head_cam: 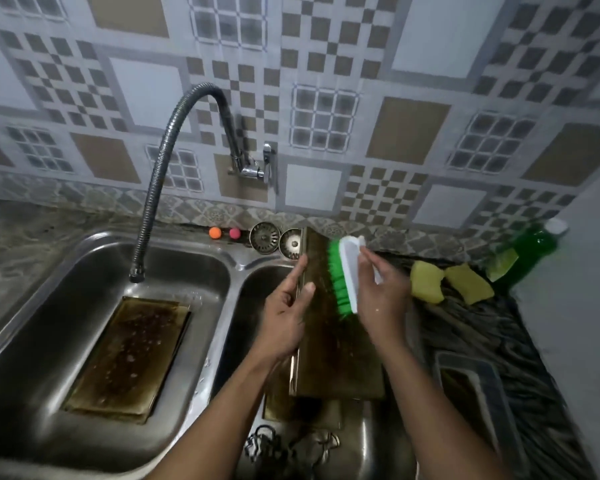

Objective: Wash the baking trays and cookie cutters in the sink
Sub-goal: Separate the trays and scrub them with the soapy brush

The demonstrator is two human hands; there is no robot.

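Scrubbing looks to be the step in hand. The person's left hand pinches the left rim of the tilted tray, thumb on the face and fingers fairly straight along the edge. The right hand has its fingers clamped on the white back of the brush, with the green bristles against the tray's upper part.

The tilted tray stands propped over the right basin of the sink, its far end toward the wall. Its face is dark brown and streaked, and reads as baked-on grease.

Judgement: the work calls for firm, overlapping strokes down the length of the tray. The left hand should brace against the push so the wet rim does not slip, and the corners will need extra passes.

A second tray lies flat in the left basin under the hose tap. It is stained brown and dotted with bubbles. The cookie cutters sit low in the right basin, blurred. The sponges lie on the counter at right.
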